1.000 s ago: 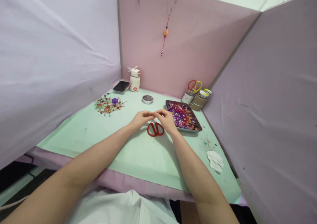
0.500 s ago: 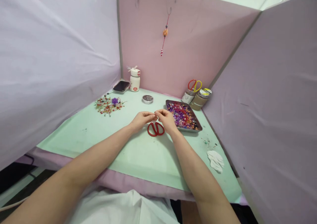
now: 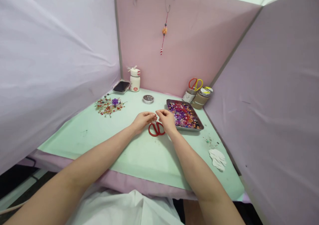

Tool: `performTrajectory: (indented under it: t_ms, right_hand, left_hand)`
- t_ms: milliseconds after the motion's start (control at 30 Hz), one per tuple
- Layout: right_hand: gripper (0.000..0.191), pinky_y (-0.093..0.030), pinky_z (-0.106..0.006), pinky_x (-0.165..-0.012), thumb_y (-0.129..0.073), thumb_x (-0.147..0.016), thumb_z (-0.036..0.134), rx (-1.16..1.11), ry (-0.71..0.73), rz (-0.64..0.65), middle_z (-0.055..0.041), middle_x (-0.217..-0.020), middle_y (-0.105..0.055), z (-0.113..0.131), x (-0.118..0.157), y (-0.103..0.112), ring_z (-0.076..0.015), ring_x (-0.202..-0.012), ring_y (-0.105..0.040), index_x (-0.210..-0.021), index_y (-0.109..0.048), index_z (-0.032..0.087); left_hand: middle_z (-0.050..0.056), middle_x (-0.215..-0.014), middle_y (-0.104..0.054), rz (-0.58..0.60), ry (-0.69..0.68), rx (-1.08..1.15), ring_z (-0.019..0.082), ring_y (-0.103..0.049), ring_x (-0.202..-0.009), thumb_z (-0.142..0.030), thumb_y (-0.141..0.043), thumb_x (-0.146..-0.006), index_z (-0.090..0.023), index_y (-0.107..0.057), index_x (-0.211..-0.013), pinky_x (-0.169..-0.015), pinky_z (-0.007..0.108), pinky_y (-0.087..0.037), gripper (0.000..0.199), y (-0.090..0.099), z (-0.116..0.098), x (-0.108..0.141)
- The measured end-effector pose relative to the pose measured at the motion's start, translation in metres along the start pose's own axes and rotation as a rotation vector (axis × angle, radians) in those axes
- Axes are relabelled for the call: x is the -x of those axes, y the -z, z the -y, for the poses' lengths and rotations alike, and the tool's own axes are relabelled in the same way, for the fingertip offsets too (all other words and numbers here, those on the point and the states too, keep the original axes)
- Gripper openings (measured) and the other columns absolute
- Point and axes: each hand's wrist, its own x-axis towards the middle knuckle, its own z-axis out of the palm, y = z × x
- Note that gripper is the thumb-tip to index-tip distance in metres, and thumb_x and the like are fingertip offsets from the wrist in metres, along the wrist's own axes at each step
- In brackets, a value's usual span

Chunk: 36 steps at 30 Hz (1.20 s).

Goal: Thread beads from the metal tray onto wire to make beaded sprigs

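Observation:
My left hand (image 3: 144,121) and my right hand (image 3: 166,119) meet almost fingertip to fingertip above the middle of the table. Both are closed in a pinch; whatever lies between the fingers is too small to make out. Just below them on the table rest scissors (image 3: 153,129) with red handles, their blades hidden by the hands. Right beside my right hand is a metal tray (image 3: 190,130) filled with purple, red and orange beads and red cord.
A pile of beaded strands (image 3: 109,107) lies at the left. Behind stand a phone (image 3: 121,86), a white bottle (image 3: 135,82), a round container (image 3: 148,99), a can with scissors (image 3: 189,95) and a jar (image 3: 200,99). A beaded string (image 3: 164,30) hangs above; white gloves (image 3: 217,160) lie right.
My fingertips have moved slightly apart, leaving a small gap between the hands. The camera view has shifted a little; the things on the table stay in place.

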Motion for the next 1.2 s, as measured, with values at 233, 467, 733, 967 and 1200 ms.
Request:
performTrajectory:
  t_ms: [233, 467, 733, 967, 1200]
  right_hand:
    - [0.025, -0.047, -0.026, -0.067, -0.063, -0.072, 0.040, 0.134, 0.131, 0.002, -0.0023, -0.077, -0.068, 0.009, -0.005, 0.006, -0.0140, -0.071, -0.058, -0.078, -0.068, 0.017]
    - [0.020, -0.047, -0.029, -0.080, -0.059, -0.077, 0.031, 0.491, 0.275, -0.130, -0.0042, -0.087, -0.071, 0.042, -0.035, 0.072, -0.0166, -0.081, -0.062, -0.085, -0.069, 0.017]
    - [0.017, -0.043, -0.027, -0.082, -0.056, -0.080, 0.020, 1.159, 0.039, 0.033, -0.0062, -0.093, -0.072, 0.014, -0.052, 0.104, -0.0180, -0.089, -0.064, -0.086, -0.072, 0.021]
    - [0.024, -0.042, -0.035, -0.088, -0.051, -0.078, 0.013, 1.308, -0.005, 0.053, -0.0063, -0.094, -0.072, 0.004, -0.052, 0.107, -0.0221, -0.094, -0.064, -0.084, -0.072, 0.023]
    - [0.020, -0.038, -0.040, -0.094, -0.056, -0.078, 0.017, 1.331, -0.031, 0.100, -0.0083, -0.098, -0.071, 0.004, -0.050, 0.112, -0.0230, -0.096, -0.061, -0.085, -0.074, 0.024]
  left_hand:
    - [0.007, -0.079, -0.069, -0.013, 0.061, -0.033, 0.015, -0.064, -0.076, -0.037, -0.078, -0.064, -0.013, -0.066, -0.078, -0.077, 0.029, -0.046, 0.030, -0.002, -0.007, 0.002]
    - [0.008, -0.082, -0.070, -0.073, 0.123, -0.102, 0.019, -0.068, -0.081, -0.034, -0.078, -0.065, -0.013, -0.066, -0.079, -0.077, 0.030, -0.049, 0.029, -0.001, -0.009, 0.000]
    - [0.009, -0.083, -0.070, 0.001, 0.159, -0.220, 0.020, -0.069, -0.080, -0.035, -0.077, -0.067, -0.014, -0.066, -0.077, -0.079, 0.032, -0.051, 0.025, 0.000, -0.008, 0.001]
    - [0.008, -0.082, -0.071, 0.004, 0.165, -0.259, 0.019, -0.068, -0.076, -0.035, -0.077, -0.065, -0.014, -0.067, -0.077, -0.076, 0.031, -0.051, 0.026, -0.003, -0.009, 0.003]
    - [0.009, -0.083, -0.071, 0.006, 0.176, -0.270, 0.019, -0.068, -0.077, -0.036, -0.077, -0.064, -0.014, -0.067, -0.076, -0.076, 0.030, -0.051, 0.027, -0.003, -0.009, 0.003]
